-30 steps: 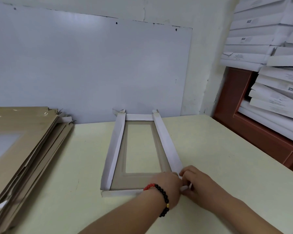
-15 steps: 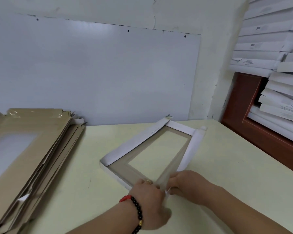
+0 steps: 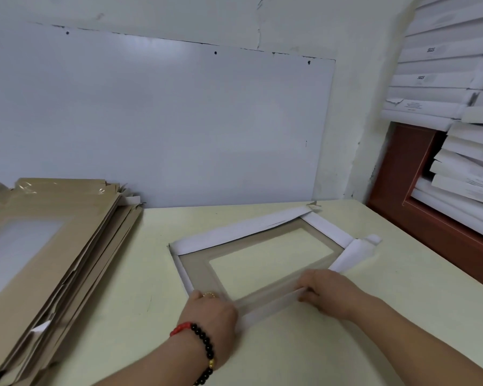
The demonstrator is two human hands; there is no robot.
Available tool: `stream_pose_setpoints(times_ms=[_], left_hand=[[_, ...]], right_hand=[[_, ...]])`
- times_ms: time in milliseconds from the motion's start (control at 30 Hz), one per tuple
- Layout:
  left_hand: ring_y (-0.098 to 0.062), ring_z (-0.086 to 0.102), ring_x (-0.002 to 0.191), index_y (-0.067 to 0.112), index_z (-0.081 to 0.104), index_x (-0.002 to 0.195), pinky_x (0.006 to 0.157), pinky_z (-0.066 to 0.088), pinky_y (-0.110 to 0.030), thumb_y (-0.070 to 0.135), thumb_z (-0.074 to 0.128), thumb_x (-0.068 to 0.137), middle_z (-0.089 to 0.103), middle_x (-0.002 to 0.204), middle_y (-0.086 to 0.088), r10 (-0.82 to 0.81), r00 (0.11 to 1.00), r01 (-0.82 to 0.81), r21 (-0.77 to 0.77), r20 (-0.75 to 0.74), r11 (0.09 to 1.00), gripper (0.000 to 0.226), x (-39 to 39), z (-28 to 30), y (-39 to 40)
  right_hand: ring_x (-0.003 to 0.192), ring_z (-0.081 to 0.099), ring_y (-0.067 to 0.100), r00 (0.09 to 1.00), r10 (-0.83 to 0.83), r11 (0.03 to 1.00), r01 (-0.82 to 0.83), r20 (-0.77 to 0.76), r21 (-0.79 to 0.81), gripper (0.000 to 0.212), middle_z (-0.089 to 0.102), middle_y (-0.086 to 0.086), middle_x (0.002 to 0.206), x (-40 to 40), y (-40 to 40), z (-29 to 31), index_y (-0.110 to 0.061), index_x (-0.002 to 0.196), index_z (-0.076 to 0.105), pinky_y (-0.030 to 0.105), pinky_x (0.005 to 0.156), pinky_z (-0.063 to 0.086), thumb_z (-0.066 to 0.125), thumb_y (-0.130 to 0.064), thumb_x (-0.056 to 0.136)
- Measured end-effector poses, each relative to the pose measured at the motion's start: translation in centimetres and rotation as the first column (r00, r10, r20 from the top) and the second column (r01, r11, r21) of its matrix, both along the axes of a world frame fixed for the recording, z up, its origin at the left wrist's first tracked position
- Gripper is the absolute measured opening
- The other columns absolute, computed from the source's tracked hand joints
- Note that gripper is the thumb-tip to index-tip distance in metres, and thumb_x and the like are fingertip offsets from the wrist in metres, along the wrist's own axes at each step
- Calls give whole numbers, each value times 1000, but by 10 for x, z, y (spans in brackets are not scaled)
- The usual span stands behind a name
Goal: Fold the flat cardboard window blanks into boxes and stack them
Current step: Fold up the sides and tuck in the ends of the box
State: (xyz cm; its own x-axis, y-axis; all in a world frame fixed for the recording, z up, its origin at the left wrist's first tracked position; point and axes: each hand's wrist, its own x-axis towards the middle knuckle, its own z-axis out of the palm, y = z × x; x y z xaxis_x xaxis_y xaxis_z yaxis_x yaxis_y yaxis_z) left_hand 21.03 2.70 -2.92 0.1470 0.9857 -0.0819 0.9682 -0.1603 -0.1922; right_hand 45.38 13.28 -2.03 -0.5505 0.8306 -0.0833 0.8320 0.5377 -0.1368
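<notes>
A half-folded window box (image 3: pixel 198 270), brown inside with white outer walls and a clear window, lies at an angle in the middle of the pale table (image 3: pixel 374 274). Its far long wall and both short walls stand folded up. My left hand (image 3: pixel 212 313), with a bead bracelet on the wrist, grips the near left corner. My right hand (image 3: pixel 325 291) pinches the near long white flap (image 3: pixel 265 307) at its right part. The fingertips of both hands are partly hidden by the flap.
A thick pile of flat brown window blanks (image 3: pixel 48 246) lies at the left of the table. Finished white boxes (image 3: pixel 457 107) are stacked on a red-brown shelf (image 3: pixel 418 207) at the right. A grey board (image 3: pixel 156 121) leans on the wall behind.
The box has turned clockwise from lengthwise to slanted across the table. My hands have moved apart from the near right corner along the near long flap.
</notes>
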Motion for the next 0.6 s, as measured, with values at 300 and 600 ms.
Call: stream_pose_setpoints(times_ms=[300, 600], left_hand=[[-18, 49, 108, 25, 62, 103, 93, 27, -31, 28, 40, 89, 60, 102, 1, 108, 991, -111, -35, -85, 993, 26, -51, 9, -1], [-18, 44, 108, 28, 58, 106, 91, 25, -33, 6, 36, 75, 60, 108, 8, 167, 982, -164, 45, -85, 986, 44, -76, 6, 21]], right_hand=[[76, 55, 5, 970, -240, 967, 241, -19, 86, 12, 59, -14, 81, 54, 10, 0, -28, 87, 61, 27, 66, 46, 51, -29, 93], [68, 50, 14, 902, -368, 922, 322, 226, 215, 19, 51, -7, 73, 32, -11, -3, -24, 76, 54, 26, 50, 31, 41, -15, 87]])
